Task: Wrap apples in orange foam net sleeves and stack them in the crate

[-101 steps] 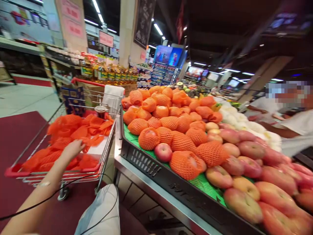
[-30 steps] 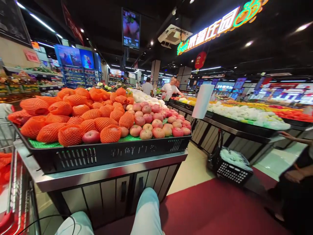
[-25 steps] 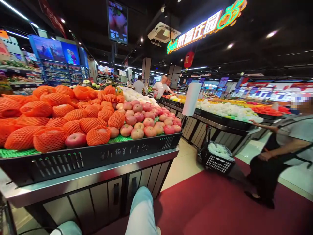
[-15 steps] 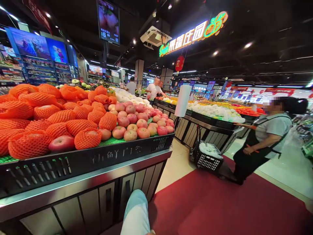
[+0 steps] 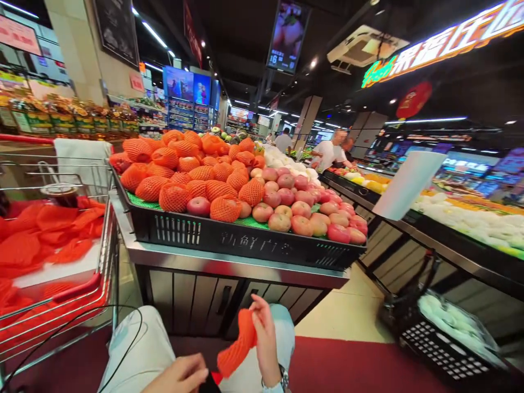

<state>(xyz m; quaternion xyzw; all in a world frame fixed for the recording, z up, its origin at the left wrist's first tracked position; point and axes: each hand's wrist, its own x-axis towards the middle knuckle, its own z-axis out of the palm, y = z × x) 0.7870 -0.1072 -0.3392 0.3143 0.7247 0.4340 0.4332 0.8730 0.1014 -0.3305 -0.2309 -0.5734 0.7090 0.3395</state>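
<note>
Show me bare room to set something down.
Free: the red floor between right knee and black basket; a narrow metal ledge before the tray; a white patch among orange nets in the cart. Crowded: most of the tray, under netted fruit and apples.

From my remote seat I can read "Fresh 果蔬庄" on the illuminated overhead sign [image 5: 444, 46], its next character cut off; "6" on the hanging screen [image 5: 289, 35]; and "新鲜" on the black fruit crate [image 5: 245, 243], the rest unclear.

Head-worn view, looking forward and down over the knees [image 5: 144, 341], right hand [image 5: 265, 330] close below, fruit bench [image 5: 184, 299] ahead
</note>
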